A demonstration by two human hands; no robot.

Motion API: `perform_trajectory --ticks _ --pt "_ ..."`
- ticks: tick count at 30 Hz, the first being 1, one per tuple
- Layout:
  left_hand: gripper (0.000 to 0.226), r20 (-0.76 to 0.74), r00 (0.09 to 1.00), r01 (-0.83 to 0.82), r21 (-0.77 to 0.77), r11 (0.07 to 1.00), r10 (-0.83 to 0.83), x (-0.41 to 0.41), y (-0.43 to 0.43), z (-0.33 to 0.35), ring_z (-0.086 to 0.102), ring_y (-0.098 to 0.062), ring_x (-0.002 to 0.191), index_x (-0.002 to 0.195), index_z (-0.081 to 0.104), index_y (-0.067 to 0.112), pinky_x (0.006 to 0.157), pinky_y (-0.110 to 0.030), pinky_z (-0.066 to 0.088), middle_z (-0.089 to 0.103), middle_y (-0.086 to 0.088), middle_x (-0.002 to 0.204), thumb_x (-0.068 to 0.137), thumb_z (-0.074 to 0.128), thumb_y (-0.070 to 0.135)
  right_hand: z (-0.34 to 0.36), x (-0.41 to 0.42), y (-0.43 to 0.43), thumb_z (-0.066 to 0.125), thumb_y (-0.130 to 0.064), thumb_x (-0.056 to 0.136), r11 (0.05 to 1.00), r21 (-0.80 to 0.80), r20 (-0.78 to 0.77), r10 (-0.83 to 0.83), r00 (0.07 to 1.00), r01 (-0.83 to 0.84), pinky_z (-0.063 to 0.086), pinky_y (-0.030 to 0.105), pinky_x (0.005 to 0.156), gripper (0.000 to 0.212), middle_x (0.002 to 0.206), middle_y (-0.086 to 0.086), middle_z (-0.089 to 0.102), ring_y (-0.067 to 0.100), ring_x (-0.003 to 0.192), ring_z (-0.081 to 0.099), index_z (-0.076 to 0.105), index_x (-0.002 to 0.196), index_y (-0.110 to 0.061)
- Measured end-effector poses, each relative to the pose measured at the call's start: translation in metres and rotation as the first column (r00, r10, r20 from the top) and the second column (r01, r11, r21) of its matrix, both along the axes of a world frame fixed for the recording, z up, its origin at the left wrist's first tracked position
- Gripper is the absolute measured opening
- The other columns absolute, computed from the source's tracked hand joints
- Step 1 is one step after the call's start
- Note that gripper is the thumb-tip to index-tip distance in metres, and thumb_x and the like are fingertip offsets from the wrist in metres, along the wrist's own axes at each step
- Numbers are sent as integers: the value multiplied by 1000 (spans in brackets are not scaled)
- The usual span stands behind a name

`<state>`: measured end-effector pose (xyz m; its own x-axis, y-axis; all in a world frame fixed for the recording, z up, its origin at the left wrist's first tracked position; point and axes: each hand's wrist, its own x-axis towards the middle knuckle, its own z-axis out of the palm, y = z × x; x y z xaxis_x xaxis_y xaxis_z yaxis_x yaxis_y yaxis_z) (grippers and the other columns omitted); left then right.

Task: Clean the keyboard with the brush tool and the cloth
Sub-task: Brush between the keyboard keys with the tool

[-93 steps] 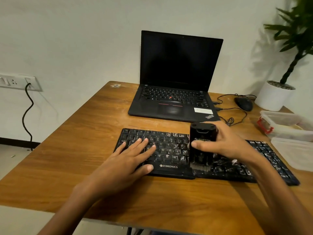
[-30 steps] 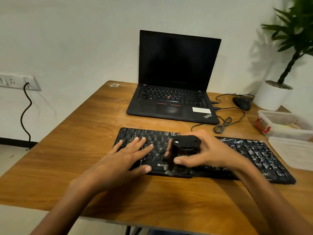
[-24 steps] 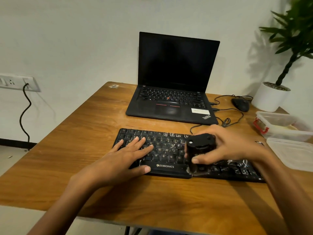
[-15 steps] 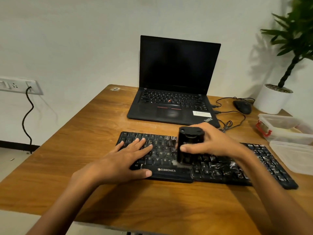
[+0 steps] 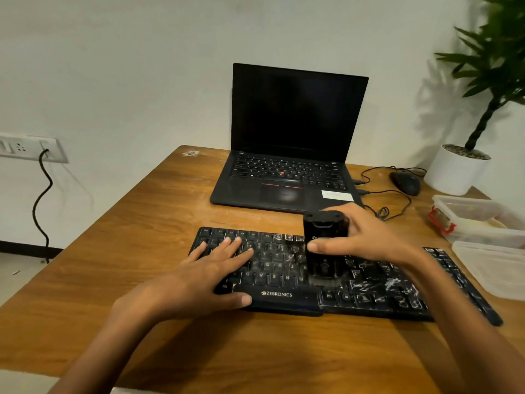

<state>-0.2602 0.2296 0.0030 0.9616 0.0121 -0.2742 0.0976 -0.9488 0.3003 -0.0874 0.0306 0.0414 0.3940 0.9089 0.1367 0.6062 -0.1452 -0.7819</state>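
Head | right hand fingers clamped on brush tool, shifted rightward | left hand flat on keyboard

The keyboard is black, streaked with white smears on its right half, and the brush tool is black too. The table shows brown wood grain; the laptop is black with red accents.

One wide-angle view, worn on the head, looks forward and down from the desk's near edge, close over the keyboard, with the laptop farther back, and the wall behind.
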Motion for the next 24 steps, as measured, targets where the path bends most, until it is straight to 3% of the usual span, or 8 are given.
perform_trajectory --ticks 2,5,9,12,16,18,21,24 --pt "76 19 1000 7 -18 1000 -7 1 2 -3 -32 2 125 137 -16 44 100 -20 -21 -30 21 138 88 40 57 -5 -5 15 69 -41 67 998 47 -12 31 999 -31 50 35 64 43 83 15 66 27 76 63 61 87 -4" --pt "75 23 1000 4 -9 1000 -4 0 2 -6 -34 3 121 138 -16 44 98 -19 -21 -30 22 138 88 38 57 -12 -5 39 72 -37 70 998 64 -14 -4 1000 5 48 20 58 28 75 2 64 11 68 61 62 83 -14" --pt "76 27 1000 11 -15 1000 -11 0 3 -8 -37 5 120 136 -16 45 99 -20 -23 -30 22 139 83 37 61 -9 6 45 72 -36 71 994 105 -6 -38 999 38 50 25 67 27 80 3 64 14 76 62 62 87 -16" --pt "80 26 1000 12 -3 1000 -12 2 4 -9 -37 7 119 136 -16 46 99 -20 -23 -29 23 140 75 31 68 -11 2 49 72 -31 76 1000 -21 34 22 999 -22 47 20 64 16 72 -6 62 3 67 58 62 81 -20" --pt "85 30 999 22 12 1000 -22 2 4 -10 -31 5 127 135 -17 46 101 -21 -23 -29 22 141 66 24 73 -11 4 52 71 -35 74 999 36 58 -18 998 16 45 19 59 25 75 2 62 6 66 57 61 84 -15" --pt "86 45 999 19 17 1000 -20 2 6 -11 -30 4 128 137 -16 45 102 -21 -22 -28 21 142 67 25 73 -13 4 53 73 -31 75 1000 5 32 -8 999 8 44 17 61 19 71 -5 62 3 66 58 61 82 -17" --pt "83 55 998 8 24 1000 -9 2 6 -11 -30 2 131 138 -16 41 104 -23 -22 -29 19 143 75 31 67 -12 7 54 73 -26 77 984 140 71 -121 990 111 49 24 67 17 76 -5 65 5 72 61 63 86 -15" --pt "89 68 997 23 16 1000 -24 4 6 -11 -34 2 130 134 -22 38 104 -23 -22 -32 17 144 71 31 70 -11 -7 60 72 -28 77 985 175 28 -10 1000 5 52 38 73 27 86 7 67 19 81 64 63 92 -8"
